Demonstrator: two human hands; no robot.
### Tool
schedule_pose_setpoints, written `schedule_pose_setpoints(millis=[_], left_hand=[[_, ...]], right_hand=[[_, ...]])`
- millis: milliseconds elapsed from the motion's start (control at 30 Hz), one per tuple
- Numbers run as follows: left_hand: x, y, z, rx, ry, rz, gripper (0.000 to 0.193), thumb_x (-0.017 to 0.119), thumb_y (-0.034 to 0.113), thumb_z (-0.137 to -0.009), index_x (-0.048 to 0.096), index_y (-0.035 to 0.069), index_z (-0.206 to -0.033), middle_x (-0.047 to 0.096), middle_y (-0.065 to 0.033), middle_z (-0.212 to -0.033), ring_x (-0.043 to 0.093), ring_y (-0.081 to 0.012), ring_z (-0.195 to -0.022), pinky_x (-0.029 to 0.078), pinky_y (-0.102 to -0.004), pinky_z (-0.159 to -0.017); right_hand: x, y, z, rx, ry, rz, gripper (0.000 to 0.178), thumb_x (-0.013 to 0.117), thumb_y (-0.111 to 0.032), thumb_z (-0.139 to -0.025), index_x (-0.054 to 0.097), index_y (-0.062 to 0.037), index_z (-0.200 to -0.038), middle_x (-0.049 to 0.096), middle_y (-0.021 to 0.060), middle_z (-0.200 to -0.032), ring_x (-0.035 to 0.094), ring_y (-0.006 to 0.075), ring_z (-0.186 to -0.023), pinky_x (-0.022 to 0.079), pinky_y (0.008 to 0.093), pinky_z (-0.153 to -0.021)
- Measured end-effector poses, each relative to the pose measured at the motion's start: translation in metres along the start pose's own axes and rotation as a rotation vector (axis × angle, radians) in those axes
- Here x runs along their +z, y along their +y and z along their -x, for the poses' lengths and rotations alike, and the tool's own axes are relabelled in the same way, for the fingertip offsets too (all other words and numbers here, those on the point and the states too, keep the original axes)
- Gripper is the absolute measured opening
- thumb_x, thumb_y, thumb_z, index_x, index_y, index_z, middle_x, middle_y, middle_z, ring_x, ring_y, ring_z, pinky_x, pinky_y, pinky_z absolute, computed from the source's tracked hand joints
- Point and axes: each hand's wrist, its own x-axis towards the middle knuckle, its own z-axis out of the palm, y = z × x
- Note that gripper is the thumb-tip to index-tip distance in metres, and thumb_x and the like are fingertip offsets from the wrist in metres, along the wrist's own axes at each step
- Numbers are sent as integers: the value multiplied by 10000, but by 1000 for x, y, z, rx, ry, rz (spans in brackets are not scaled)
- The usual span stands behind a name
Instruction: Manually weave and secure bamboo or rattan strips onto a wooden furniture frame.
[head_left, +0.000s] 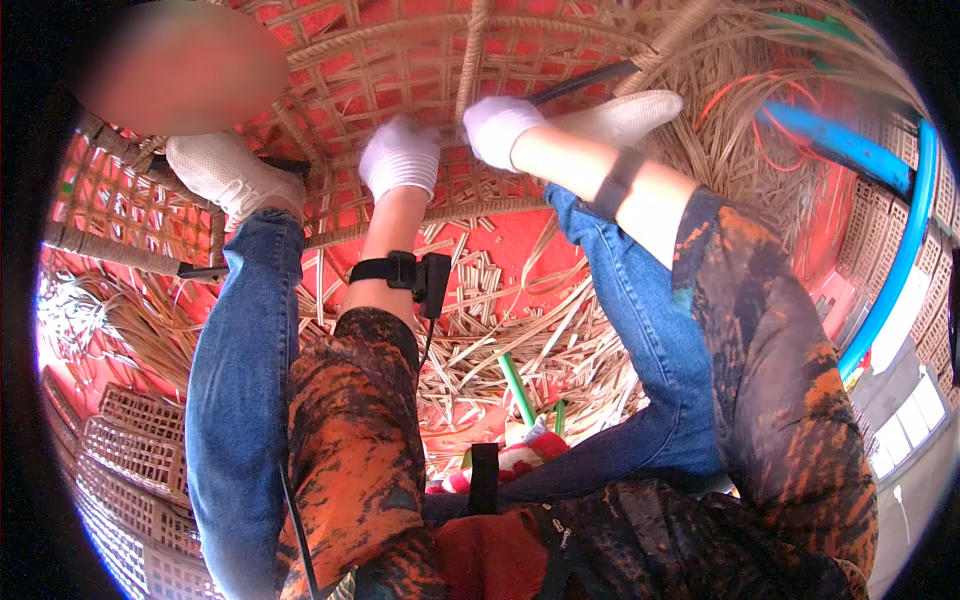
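Your left hand (402,155) and right hand (495,130) wear white ribbed-cuff gloves (405,180). Your sleeves (355,385) are mottled orange and black. A black strap (375,271), box (434,285) and thin cable (428,343) sit on your left forearm (400,222); a dark band (619,183) on your right. You wear blue jeans (238,400) and pale shoes (215,178).

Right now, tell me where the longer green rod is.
The green rod is in the head view, slightly right and below centre, between the denim legs, amid tan strips.

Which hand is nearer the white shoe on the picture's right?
Right. The right hand is just left of that white shoe; the left hand is farther left, beyond the right hand.
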Motion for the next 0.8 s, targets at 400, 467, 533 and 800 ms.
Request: schedule_pose_setpoints(millis=[400,467,533,800], left_hand=[[21,13,2,115,-204,44,421,630,473,-770,701,153,-1035,662,-136,-1047,633,-319,-975,490,-387,-875],[22,2,-9,59,-166,55,414,633,469,-770,701,160,-1038,661,-133,-1052,631,-316,-979,491,-387,-874],[17,-13,-17,-28,-140,2,405,649,464,-761,703,171,-1035,660,-126,-1066,626,-322,-991,491,-391,-874],[-13,12,-10,-132,-168,-54,459,612,448,-757,693,90,-1034,643,-171,-1103,613,-319,-1051,503,-404,-871]], right_hand=[[7,-7,72,-508,-176,-141,239,565,-240,-800,686,-40,-850,656,203,-814,644,357,-745,506,451,-680],[1,13,57,-523,-122,-226,303,496,-301,-835,708,-86,-859,672,172,-866,651,341,-776,513,449,-698],[-10,15,36,-51,-190,-343,296,446,-254,-876,698,-105,-926,672,171,-903,646,343,-853,507,433,-795],[26,63,-30,-86,-172,-1034,378,470,-136,-906,509,-138,-1282,662,132,-826,627,173,-580,529,328,-472]])
